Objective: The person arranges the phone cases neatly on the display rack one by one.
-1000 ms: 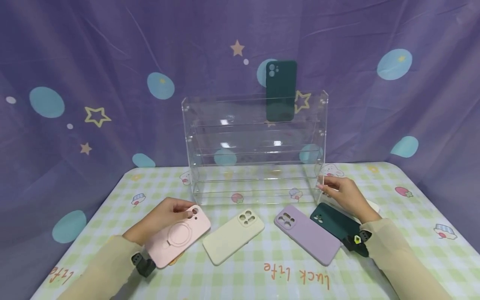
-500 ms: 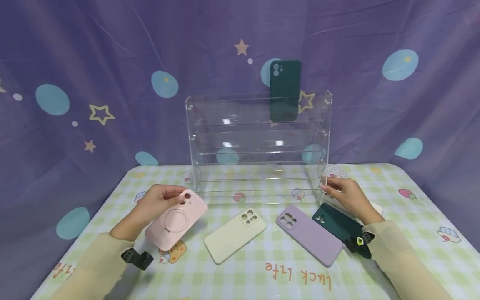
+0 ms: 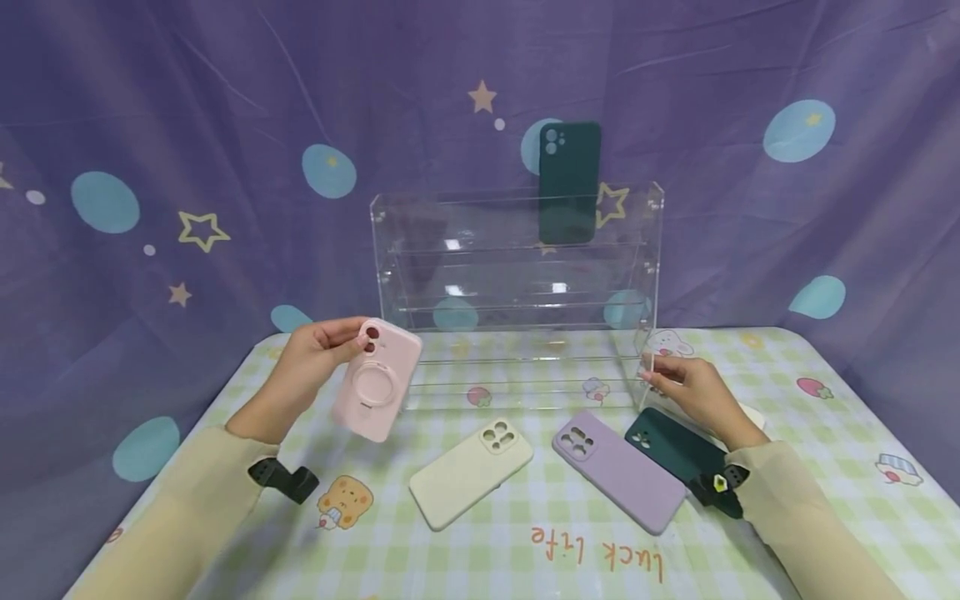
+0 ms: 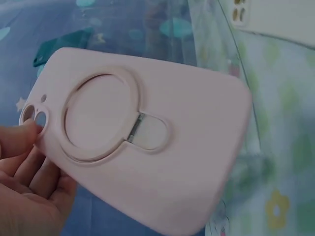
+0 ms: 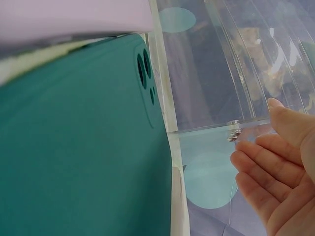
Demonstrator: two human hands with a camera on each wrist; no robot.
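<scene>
Height of the pale pink rectangular phone case with a raised ring (image 3: pixel 380 382) has increased: one second ago it lay low over the green-and-white checked tablecloth (image 3: pixel 450 562); it is now raised and stands steeper, with a printed cartoon biscuit (image 3: pixel 345 502) fully exposed below. The clear acrylic tiered rack (image 3: pixel 480 275), the dark green phone case on its top tier (image 3: pixel 567 182) and the cases on the cloth show no change in arrangement.

The left hand (image 3: pixel 306 365) pinches the pink case at its camera-cutout end, thumb on the ringed face, fingers behind. The case hangs down and to the right of this hand, overlapping the rack's left side panel in the head view; contact cannot be determined. The right hand (image 3: pixel 693 392), well apart from the left, holds the rack's right side panel between thumb and fingers. Both forearms extend forward, the left one raised.
</scene>
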